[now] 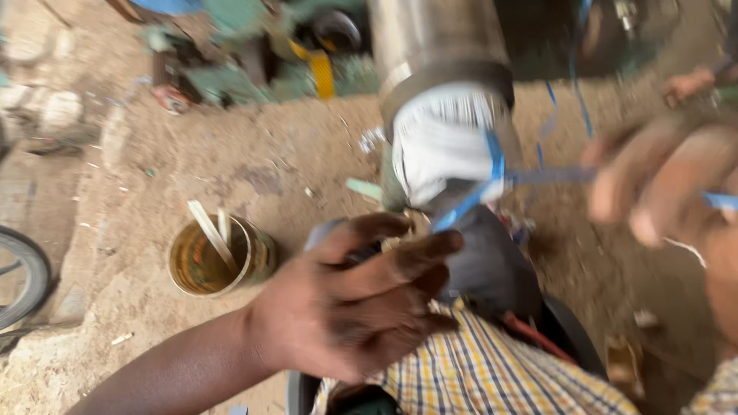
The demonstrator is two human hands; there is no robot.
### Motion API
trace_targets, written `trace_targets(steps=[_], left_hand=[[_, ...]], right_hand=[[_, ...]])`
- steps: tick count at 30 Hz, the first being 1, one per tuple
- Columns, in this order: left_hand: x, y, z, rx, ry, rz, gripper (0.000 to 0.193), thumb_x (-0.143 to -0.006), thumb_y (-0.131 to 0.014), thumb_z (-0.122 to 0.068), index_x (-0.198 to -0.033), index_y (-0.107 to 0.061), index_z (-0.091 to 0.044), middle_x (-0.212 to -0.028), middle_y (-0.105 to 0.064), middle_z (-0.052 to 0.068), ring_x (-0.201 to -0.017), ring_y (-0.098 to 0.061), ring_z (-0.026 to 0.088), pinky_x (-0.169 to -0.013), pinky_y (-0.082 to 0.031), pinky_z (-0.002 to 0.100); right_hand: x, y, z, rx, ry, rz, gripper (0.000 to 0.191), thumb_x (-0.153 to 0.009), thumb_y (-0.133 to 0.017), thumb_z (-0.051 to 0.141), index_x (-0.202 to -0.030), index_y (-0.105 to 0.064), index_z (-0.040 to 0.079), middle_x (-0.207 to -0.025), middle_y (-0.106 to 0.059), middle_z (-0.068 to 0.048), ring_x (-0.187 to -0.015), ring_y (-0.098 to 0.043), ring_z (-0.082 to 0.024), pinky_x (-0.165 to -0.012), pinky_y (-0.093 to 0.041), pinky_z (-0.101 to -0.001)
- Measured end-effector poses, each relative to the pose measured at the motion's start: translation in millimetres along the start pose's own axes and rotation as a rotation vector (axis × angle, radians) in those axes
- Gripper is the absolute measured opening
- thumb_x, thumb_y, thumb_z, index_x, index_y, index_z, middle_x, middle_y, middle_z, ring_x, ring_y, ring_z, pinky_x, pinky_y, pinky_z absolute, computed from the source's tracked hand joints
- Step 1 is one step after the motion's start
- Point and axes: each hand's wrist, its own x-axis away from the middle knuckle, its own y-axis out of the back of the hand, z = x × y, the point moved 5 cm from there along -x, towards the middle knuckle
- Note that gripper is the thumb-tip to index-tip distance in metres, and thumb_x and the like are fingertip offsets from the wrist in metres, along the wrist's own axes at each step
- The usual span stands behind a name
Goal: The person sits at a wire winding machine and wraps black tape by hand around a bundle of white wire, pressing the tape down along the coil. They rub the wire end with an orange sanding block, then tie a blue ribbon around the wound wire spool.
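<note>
The sandy ground (pixel 254 161) is filling most of the view, brown and dusty. A big shiny metal cylinder (pixel 438 46) is standing at the top, and a white cloth (pixel 442 146) is wrapping its lower end. A blue strap (pixel 492 180) is running across the cloth and stretching out to the right.

The left hand (pixel 361 300) is reaching in from the bottom left. Its fingers are bending around a dark grey thing (pixel 492 269) just under the cloth, and it is too blurry to tell if the hand is really gripping it. A yellow checked cloth (pixel 492 369) is lying below this hand.

The right hand (pixel 661 184) is coming in from the right edge, very blurred. Its fingers are curling where the blue strap ends, and the strap is pulled tight toward it, so it looks like it is pinching the strap.

A round tin can (pixel 219 257) is sitting on the ground left of the left hand, well apart from it. Two pale flat sticks (pixel 211 230) are leaning inside the can, and its inside is looking brownish yellow.

A dark wheel (pixel 23 277) is poking in at the left edge.
</note>
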Motion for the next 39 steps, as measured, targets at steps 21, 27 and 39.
trace_targets(steps=[21,27,39], left_hand=[[240,-257,-11,0.570,1.115,-0.401,0.016,-0.112,-0.058,-0.010,-0.111,-0.066,0.004,-0.100,-0.068,0.011,-0.086,-0.066,0.016,-0.076,-0.053,0.027],[258,-272,-6,0.570,1.220,-0.337,0.017,-0.111,-0.062,-0.012,-0.112,-0.067,0.004,-0.096,-0.069,0.006,-0.081,-0.063,0.009,-0.072,-0.052,0.023],[146,-310,-61,1.098,0.720,0.216,0.037,-0.093,-0.070,-0.005,-0.129,-0.065,-0.001,-0.120,-0.069,0.019,-0.101,-0.071,0.031,-0.086,-0.058,0.038]], right_hand=[[301,-154,-69,0.649,-1.070,-0.176,0.038,-0.097,-0.067,0.030,-0.123,-0.070,0.003,-0.120,-0.067,-0.019,-0.116,-0.060,-0.036,-0.096,-0.047,-0.0510],[297,-174,-91,0.707,-1.461,0.191,0.042,-0.095,-0.066,0.051,-0.096,-0.076,0.011,-0.094,-0.073,-0.011,-0.089,-0.072,-0.029,-0.080,-0.057,-0.0455],[290,-208,-97,0.366,-1.335,0.142,0.028,-0.089,-0.066,0.030,-0.110,-0.072,0.013,-0.095,-0.074,-0.016,-0.087,-0.070,-0.040,-0.074,-0.055,-0.0509]])
